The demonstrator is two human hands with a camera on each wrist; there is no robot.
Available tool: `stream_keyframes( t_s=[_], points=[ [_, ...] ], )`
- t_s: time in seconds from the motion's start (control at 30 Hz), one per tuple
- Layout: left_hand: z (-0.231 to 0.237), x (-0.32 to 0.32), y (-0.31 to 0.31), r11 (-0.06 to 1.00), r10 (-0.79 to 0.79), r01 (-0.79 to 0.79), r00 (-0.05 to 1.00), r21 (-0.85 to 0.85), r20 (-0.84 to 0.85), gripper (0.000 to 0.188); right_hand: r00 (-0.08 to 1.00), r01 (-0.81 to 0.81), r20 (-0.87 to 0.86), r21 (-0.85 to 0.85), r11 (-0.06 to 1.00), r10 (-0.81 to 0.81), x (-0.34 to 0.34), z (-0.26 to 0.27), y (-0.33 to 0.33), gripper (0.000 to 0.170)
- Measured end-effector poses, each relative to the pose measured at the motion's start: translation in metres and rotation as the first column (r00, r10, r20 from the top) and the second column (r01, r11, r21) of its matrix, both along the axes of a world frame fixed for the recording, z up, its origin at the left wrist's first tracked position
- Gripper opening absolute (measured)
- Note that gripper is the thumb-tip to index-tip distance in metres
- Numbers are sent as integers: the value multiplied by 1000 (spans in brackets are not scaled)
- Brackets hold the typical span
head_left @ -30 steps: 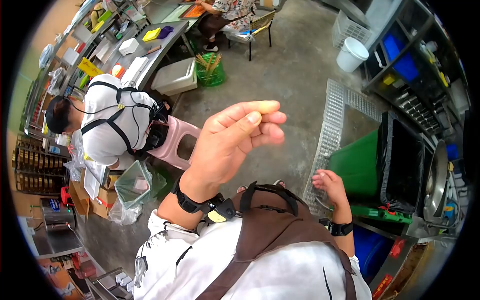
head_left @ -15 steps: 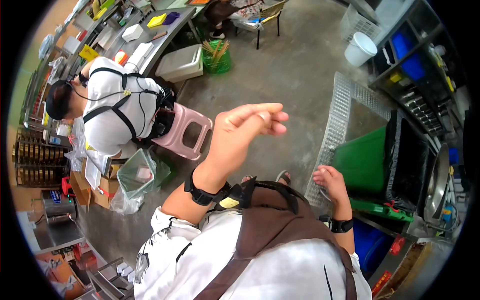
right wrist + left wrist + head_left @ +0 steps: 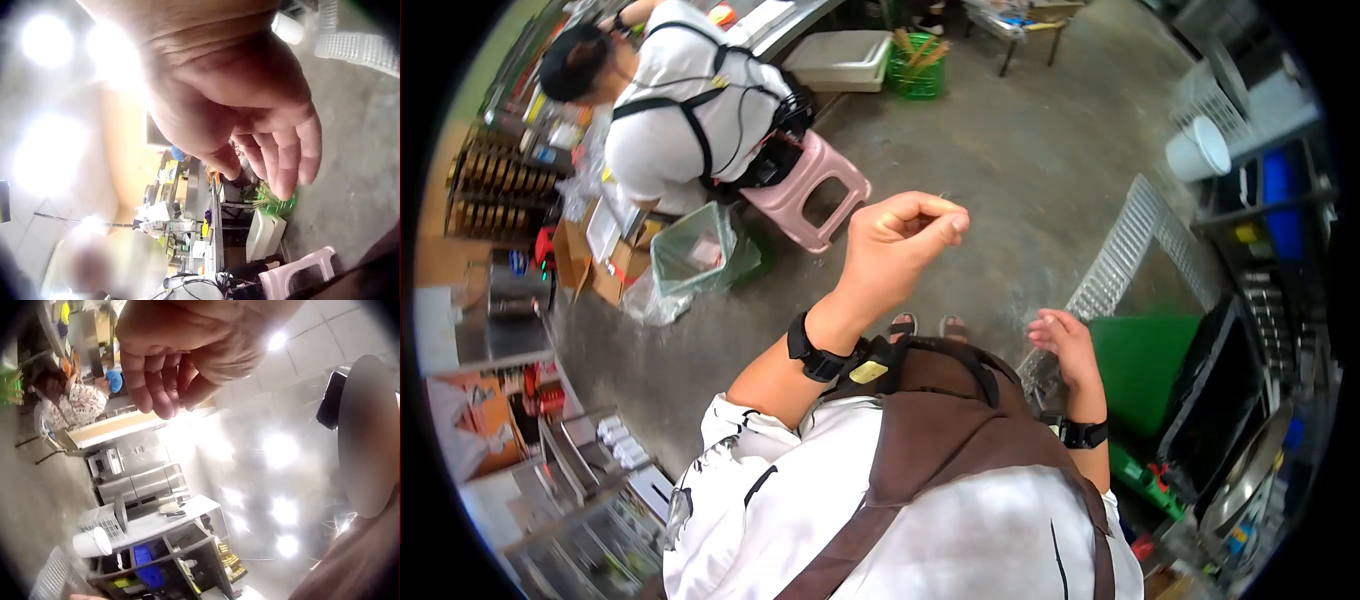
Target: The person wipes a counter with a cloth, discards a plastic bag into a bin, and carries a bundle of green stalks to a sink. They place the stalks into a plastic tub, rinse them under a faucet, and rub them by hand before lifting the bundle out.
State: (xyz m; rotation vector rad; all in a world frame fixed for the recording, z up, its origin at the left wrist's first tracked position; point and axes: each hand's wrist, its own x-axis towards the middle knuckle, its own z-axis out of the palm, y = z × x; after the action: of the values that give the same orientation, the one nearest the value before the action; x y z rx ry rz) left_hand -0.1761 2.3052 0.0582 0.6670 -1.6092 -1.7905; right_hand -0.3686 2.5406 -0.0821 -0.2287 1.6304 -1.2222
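Left hand (image 3: pixel 890 255) is up in front of the body over the floor (image 3: pixel 1010 150), fingers curled, thumb tip meeting the index tip in a closed pinch; too small to tell if anything fine sits between the tips. Right hand (image 3: pixel 1067 348) is lower, nearer the body, fingers loosely bent and relaxed, palm bare in the right wrist view. The two hands are well apart, each with a black strap above the wrist. Nearest the left hand in the head view: pink stool (image 3: pixel 790 196), on the floor just left of it. Nearest the right: green bin (image 3: pixel 1138 365), just beside it on the right, black liner (image 3: pixel 1215 385) over the mouth; can't tell the height gap. Metal tread plate (image 3: pixel 1115 262) lies on the floor past the right hand, white bucket (image 3: pixel 1198 150) beyond that. Person in white shirt (image 3: pixel 685 115), black harness across the back, is bent forward at the stool, back toward the camera. Bag-lined basket (image 3: pixel 685 258) stands near that person, cardboard box (image 3: pixel 578 258) left of it. Up top, lidded white box (image 3: pixel 837 60) by the counter (image 3: pixel 800 18), green basket (image 3: pixel 917 72) with wooden sticks beside it. Left wrist view adds a person in a patterned shirt (image 3: pixel 84 403) and dark shelving (image 3: pixel 206 540) with a blue item (image 3: pixel 148 567). Wearer has a brown apron (image 3: pixel 950 430) over white.
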Motion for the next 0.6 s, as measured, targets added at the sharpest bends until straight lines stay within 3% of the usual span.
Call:
stream_keyframes(
  t_s=[0.07, 0.23, 0.3, 0.6],
  points=[
    [-6, 1, 8, 990, 71, -67, 997, -126, 28, 12, 999, -54, -5, -19, 998, 54, -16, -2, -9, 26],
    [-5, 3, 22, 984, 143, -133, 987, -116, 77, 28, 989, -146, -31, -61, 987, 144, -45, -5, -28, 27],
    [-6, 5, 27, 980, 187, -186, 982, 71, -12, 27, 983, -181, -5, -69, 981, 182, -51, -8, -32, 28],
    [-10, 45, 47, 853, 445, -436, 895, 286, 35, 29, 912, -404, 72, -20, 915, 404, -50, -39, -65, 26]
  ],
)
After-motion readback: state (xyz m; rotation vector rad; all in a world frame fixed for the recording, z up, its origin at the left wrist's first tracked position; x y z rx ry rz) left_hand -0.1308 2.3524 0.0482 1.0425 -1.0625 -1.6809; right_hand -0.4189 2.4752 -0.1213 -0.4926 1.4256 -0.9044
